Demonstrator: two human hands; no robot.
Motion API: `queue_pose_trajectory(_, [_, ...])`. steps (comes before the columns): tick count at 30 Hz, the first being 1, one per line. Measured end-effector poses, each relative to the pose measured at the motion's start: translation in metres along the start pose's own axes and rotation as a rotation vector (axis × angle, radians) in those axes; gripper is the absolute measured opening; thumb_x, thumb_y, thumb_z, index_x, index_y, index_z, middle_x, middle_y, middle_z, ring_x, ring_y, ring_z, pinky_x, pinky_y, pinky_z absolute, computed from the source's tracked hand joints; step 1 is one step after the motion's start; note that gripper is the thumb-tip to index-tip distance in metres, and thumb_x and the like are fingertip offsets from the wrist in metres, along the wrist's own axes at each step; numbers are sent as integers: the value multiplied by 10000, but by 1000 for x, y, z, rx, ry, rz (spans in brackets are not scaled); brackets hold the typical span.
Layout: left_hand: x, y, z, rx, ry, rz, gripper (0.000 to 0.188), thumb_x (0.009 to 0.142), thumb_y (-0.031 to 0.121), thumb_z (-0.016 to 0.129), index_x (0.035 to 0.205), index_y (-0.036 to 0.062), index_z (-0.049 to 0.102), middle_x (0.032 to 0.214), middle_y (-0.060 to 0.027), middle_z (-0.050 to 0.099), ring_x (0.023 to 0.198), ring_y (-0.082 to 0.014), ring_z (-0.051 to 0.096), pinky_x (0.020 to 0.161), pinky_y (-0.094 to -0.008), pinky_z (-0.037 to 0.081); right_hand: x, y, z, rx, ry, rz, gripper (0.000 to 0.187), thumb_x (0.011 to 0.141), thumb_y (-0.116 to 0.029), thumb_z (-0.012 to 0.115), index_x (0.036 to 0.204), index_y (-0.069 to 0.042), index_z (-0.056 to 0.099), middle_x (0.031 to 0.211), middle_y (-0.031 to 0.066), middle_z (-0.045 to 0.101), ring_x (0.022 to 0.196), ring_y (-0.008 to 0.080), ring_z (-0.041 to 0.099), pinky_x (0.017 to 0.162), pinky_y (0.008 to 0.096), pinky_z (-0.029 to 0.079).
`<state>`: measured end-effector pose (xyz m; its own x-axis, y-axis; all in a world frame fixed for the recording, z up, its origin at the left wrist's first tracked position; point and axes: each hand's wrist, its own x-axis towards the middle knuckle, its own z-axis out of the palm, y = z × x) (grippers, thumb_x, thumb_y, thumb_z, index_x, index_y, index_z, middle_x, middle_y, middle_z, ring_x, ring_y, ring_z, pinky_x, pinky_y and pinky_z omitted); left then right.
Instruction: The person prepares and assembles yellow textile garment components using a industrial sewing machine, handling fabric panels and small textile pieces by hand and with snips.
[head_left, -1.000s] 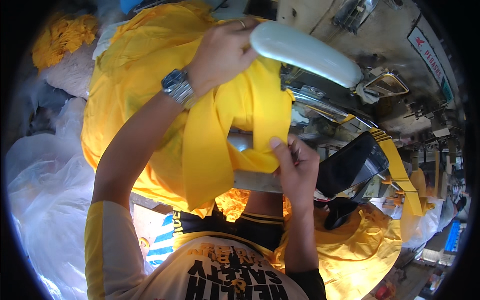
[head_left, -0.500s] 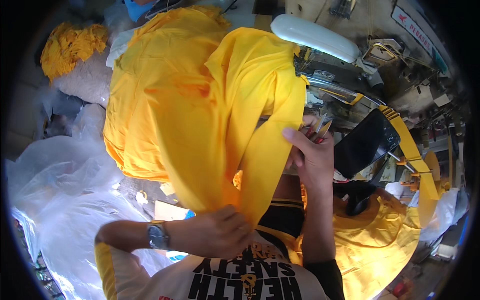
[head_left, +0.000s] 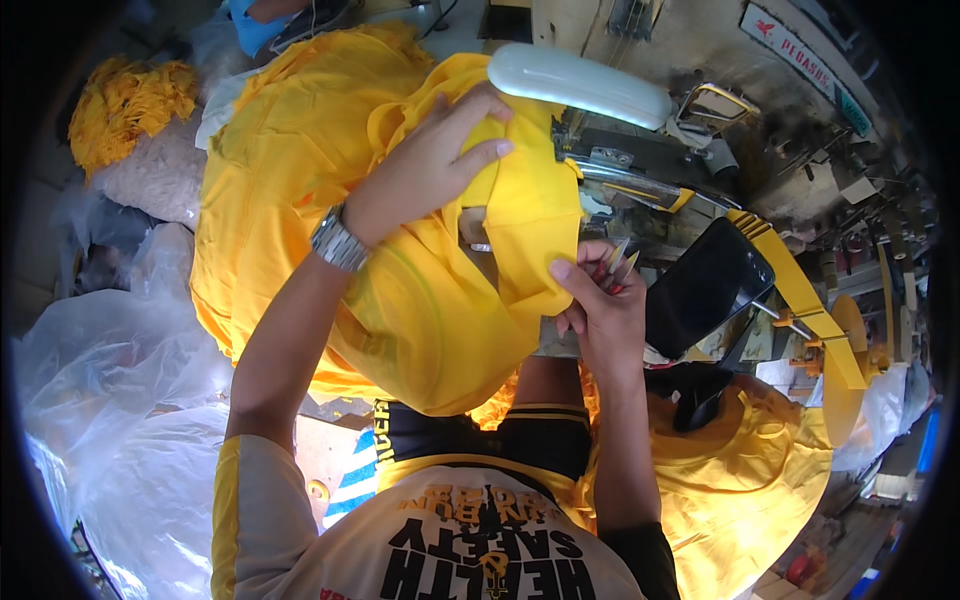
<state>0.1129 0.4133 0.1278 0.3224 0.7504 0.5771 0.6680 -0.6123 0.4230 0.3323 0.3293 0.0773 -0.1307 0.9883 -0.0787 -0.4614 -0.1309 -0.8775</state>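
Observation:
A yellow fabric piece (head_left: 535,215) drapes from the sewing machine (head_left: 610,170) down toward my lap. On its upper part rests my left hand (head_left: 435,155), thumb and fingers apart, a metal watch (head_left: 340,240) at the wrist. Lower down, my right hand (head_left: 608,312) pinches the right edge of the cloth between thumb and fingers. The same hand keeps a small pair of thread snips (head_left: 618,270) tucked in it, red at the handle, blades pointing up. An opening in the cloth lies between my hands.
A large heap of yellow cloth (head_left: 260,180) fills the left side, beside clear plastic sheeting (head_left: 130,350). A white elongated lamp-like cover (head_left: 580,85) overhangs the machine. To the right are a dark phone (head_left: 705,290), a yellow tape strip (head_left: 810,285) and more yellow cloth (head_left: 740,490).
My left hand has moved from the cloth's lower end near my lap up to its top by the machine. The lower cloth has folded back leftward; my right hand keeps its hold.

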Motion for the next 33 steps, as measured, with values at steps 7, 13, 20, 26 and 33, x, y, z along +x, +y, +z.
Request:
queue_pose_trajectory(7, [-15,29,5,-145,116,-29,80,844,100,653,863,24,636,867,-101,642,904,-279,599,813,-366,451,13,-28,11,7,-86,-72,347,824,-11,703,1144,70,597,667,-3,570,439,14,432,386,183,366])
queue_pose_trajectory(13, [1,1,-17,130,403,-31,50,849,60,634,854,11,642,838,-110,634,827,-293,571,756,-390,450,20,-15,17,-375,13,-266,429,816,7,695,1226,38,574,664,-35,510,553,-3,440,492,151,358])
queue_pose_trajectory(20, [-26,59,13,349,-31,258,249,782,75,649,1023,114,697,1118,-40,614,994,-256,550,881,-404,388,-7,22,24,-217,198,-296,194,868,5,675,1053,6,618,697,-54,533,613,-2,428,543,160,351])
queue_pose_trajectory(26, [-19,59,5,316,-39,229,250,753,101,651,999,121,693,1163,-19,613,1054,-258,548,938,-445,313,-12,17,11,-198,102,-130,78,907,-19,653,961,33,629,741,-32,616,633,-11,489,570,149,397])
queue_pose_trajectory(33, [-6,50,1,386,-98,232,217,782,84,660,993,106,708,1057,-20,676,1075,-244,579,964,-440,280,-4,18,7,-269,84,-172,63,890,-36,684,892,15,646,693,-65,569,608,-27,428,532,149,340])
